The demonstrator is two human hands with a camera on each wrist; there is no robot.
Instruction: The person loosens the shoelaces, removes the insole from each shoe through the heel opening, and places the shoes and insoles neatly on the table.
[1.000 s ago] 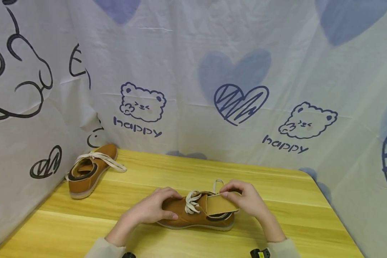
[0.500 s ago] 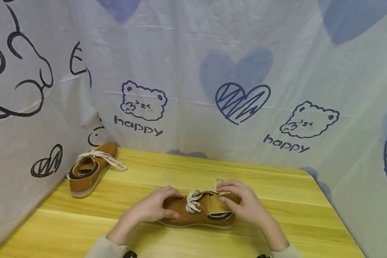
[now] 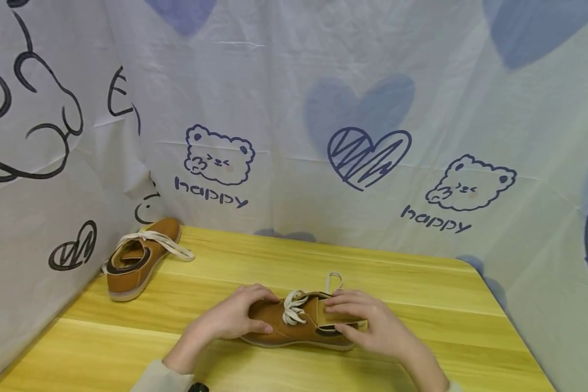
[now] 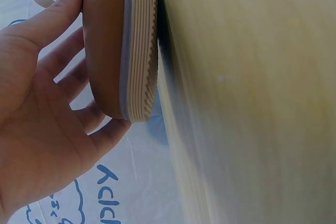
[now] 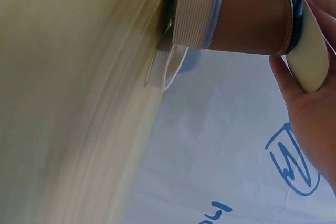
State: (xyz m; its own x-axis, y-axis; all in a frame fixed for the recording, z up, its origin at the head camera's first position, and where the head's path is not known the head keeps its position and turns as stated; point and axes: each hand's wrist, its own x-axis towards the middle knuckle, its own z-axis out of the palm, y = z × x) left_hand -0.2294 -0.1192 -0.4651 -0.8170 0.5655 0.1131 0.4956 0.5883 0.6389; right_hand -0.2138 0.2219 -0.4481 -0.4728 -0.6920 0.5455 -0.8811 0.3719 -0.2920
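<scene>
A brown lace-up shoe (image 3: 274, 314) lies sole-down on the table, toe to the left. My left hand (image 3: 230, 316) grips its toe, thumb on the near side and fingers round the far side. In the left wrist view the ribbed pale sole (image 4: 140, 51) shows beside that hand. A tan insole (image 3: 340, 319) sticks up out of the shoe's opening, its rear end above the heel collar. My right hand (image 3: 379, 326) holds this end, fingers laid over the insole and thumb at the near collar. In the right wrist view the insole's pale underside (image 5: 308, 56) shows between thumb and fingers.
A matching brown shoe (image 3: 139, 264) with loose white laces stands at the table's back left, against the printed cloth (image 3: 284, 120). A loop of white lace (image 3: 334, 281) stands up behind the near shoe. The yellow wooden table's (image 3: 421, 283) right edge slants down towards the front.
My right hand has gone from pinching the insole's far edge to lying over it, lower and nearer to me, thumb now by the collar. The left hand keeps its grip on the toe.
</scene>
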